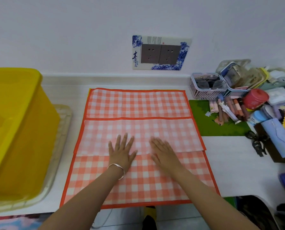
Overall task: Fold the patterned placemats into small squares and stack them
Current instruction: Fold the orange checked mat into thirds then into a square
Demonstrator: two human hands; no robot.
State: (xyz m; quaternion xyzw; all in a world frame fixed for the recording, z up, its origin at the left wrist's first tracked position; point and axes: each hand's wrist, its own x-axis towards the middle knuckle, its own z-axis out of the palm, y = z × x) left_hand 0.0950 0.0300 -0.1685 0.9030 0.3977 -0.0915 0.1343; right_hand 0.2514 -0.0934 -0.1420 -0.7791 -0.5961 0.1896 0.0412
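An orange-and-white checked placemat (138, 105) with an orange border lies spread on the white counter. A paler folded-over flap (180, 135) crosses its middle, showing the underside. My left hand (121, 151), a silver bracelet on its wrist, lies flat with fingers spread on the flap's near fold line. My right hand (163, 153) presses flat beside it, fingers straight, on the same fold line. A thin yellow edge (89, 92) of another mat peeks out under the far left corner.
A big yellow plastic bin (17, 130) stands on a clear tray (62, 130) at the left. A green mat (211, 125), a pink basket (206, 87), a red jar (254, 98) and several tubes and cloths crowd the right. A wall socket (161, 53) sits behind.
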